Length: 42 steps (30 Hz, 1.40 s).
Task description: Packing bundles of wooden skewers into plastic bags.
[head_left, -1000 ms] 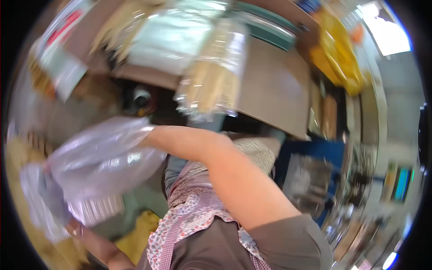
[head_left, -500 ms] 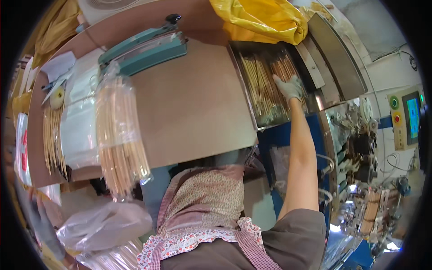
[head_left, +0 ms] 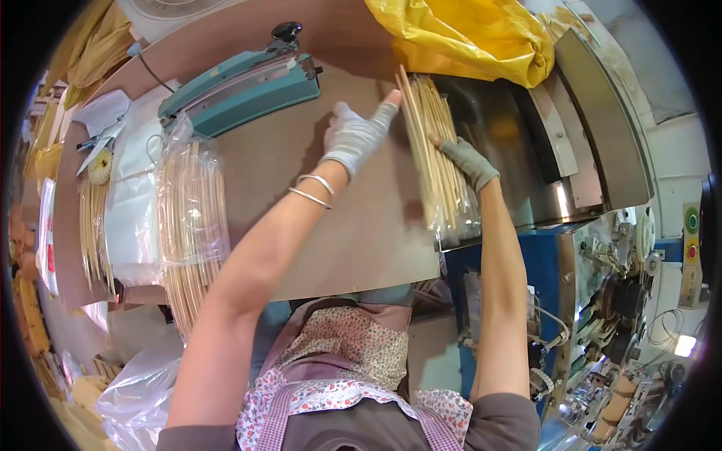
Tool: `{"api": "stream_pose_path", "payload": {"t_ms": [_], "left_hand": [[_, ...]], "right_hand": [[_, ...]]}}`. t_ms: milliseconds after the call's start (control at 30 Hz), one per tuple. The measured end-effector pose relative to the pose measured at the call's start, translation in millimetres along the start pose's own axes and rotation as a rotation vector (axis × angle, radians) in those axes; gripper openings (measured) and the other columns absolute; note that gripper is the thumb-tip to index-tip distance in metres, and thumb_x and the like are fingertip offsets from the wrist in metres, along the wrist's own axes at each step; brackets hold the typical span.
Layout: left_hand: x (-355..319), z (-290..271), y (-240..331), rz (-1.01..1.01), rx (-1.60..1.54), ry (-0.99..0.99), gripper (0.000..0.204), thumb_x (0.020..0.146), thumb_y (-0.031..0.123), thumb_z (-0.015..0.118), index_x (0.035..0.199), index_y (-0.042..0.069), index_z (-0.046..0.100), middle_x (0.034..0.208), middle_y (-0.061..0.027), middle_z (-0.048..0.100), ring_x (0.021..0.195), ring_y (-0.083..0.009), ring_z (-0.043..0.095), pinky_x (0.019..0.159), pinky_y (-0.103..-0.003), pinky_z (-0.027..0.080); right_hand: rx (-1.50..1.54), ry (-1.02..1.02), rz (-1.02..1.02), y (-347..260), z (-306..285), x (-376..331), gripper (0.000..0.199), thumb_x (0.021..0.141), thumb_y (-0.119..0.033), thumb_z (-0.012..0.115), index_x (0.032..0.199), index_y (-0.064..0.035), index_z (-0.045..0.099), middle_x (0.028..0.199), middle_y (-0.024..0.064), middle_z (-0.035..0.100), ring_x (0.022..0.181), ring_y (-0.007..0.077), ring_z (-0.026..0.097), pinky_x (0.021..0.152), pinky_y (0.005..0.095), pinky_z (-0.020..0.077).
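My right hand (head_left: 468, 159), in a grey glove with bare fingertips, is closed on a bundle of thin, pale wooden sticks (head_left: 432, 161) that look like chopsticks in clear sleeves. The bundle is over the left side of a dark metal tray (head_left: 492, 135), and its lower ends are smeared by motion. To the left of the bundle, above the board, is my left hand (head_left: 355, 137), in a similar light glove. Its thumb and fingers are spread, with a fingertip close to the upper ends of the sticks; I cannot tell whether it touches them.
A teal bag sealer (head_left: 248, 94) stands at the back of the brown board (head_left: 338, 248). Bagged sticks (head_left: 192, 203), white plastic bags (head_left: 134, 203) and loose sticks (head_left: 94, 233) lie at the left. Beyond the tray is a yellow bag (head_left: 474, 37); machinery (head_left: 617, 255) stands at right.
My right hand has lifted the sticks from the tray and drawn them left. My left hand has come into view over the board. The view has shifted slightly.
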<state>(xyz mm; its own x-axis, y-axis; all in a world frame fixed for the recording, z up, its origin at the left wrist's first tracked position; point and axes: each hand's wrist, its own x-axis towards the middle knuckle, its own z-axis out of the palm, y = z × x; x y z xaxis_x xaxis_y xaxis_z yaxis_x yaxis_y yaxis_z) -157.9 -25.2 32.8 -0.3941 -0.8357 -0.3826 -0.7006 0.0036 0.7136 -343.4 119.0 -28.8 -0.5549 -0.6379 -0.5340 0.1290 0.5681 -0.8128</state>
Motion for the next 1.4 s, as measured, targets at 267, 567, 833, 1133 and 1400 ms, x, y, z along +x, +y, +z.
{"api": "stream_pose_path", "payload": {"t_ms": [267,567,833,1133,1400], "left_hand": [[-38.7,-17.3,-66.9,-0.052,-0.37,0.088,0.123,0.062,0.069,0.071,0.14,-0.01,0.019,0.137,-0.0302,0.038,0.126,-0.0384,0.043,0.104,-0.039,0.036],[-89.6,-90.8,-162.2,-0.019,-0.828,-0.174,0.097,0.067,0.058,0.076,0.135,0.003,0.035,0.116,-0.0128,0.057,0.103,-0.023,0.058,0.087,-0.034,0.049],[-155.7,-133.8,-132.7,0.705,-0.757,0.045,0.112,0.052,0.05,0.088,0.135,0.004,0.029,0.119,-0.0163,0.054,0.114,-0.0274,0.053,0.096,-0.036,0.043],[-132.4,-150.1,-123.0,1.221,-0.37,0.099,0.131,0.042,0.039,0.093,0.143,0.013,0.014,0.128,-0.0173,0.049,0.118,-0.0306,0.051,0.099,-0.038,0.042],[-109.4,-154.2,-114.6,1.017,-0.31,-0.176,0.122,0.049,0.037,0.092,0.142,0.008,0.017,0.127,-0.0166,0.05,0.118,-0.0277,0.05,0.099,-0.036,0.041]], "right_hand": [[-0.871,0.215,-0.308,-53.7,133.9,-83.2,0.081,0.078,-0.065,0.056,0.118,0.0046,0.051,0.105,0.0307,0.061,0.101,0.0423,0.059,0.088,0.0449,0.0454],[0.299,-0.344,-0.106,-22.9,233.5,-134.9,0.07,0.082,-0.061,0.06,0.109,0.0039,0.061,0.097,0.0074,0.064,0.085,0.0125,0.06,0.077,0.0261,0.0488],[0.384,-0.288,-0.775,-75.6,228.4,-224.4,0.069,0.083,-0.035,0.069,0.132,0.0011,0.039,0.111,0.0091,0.059,0.098,0.0187,0.059,0.087,0.0296,0.0471],[0.094,-0.213,-0.929,-70.5,191.3,-231.6,0.111,0.05,-0.05,0.088,0.134,0.0001,0.036,0.122,0.0095,0.054,0.11,0.0209,0.054,0.094,0.0368,0.0447],[0.278,-0.155,-0.838,-85.7,214.2,-217.9,0.086,0.068,-0.02,0.084,0.136,-0.0024,0.034,0.12,0.0097,0.055,0.109,0.0214,0.055,0.093,0.0348,0.0459]]}}
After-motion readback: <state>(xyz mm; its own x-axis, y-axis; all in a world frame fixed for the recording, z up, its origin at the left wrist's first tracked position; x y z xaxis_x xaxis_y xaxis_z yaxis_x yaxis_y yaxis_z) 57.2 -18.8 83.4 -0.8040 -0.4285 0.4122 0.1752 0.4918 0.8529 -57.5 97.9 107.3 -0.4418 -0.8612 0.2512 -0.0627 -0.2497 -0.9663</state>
